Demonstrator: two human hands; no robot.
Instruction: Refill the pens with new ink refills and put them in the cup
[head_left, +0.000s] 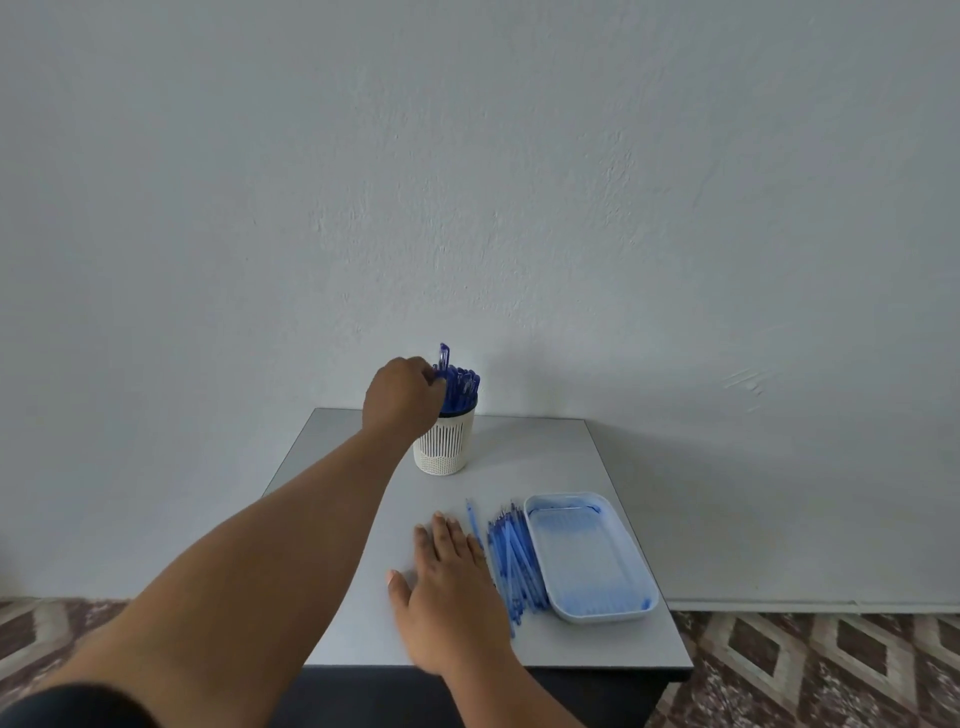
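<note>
A white slotted cup stands at the back of the grey table, packed with several blue pens. My left hand reaches to the cup's top and pinches one blue pen that sticks up higher than the others. My right hand lies flat on the table with its fingers straight, holding nothing. Just right of it sits a pile of blue ink refills, with one refill lying apart nearer my fingers.
A shallow white tray with blue ink stains lies right of the refills, near the table's right edge. A plain wall stands directly behind the table. Patterned floor tiles show on both sides below.
</note>
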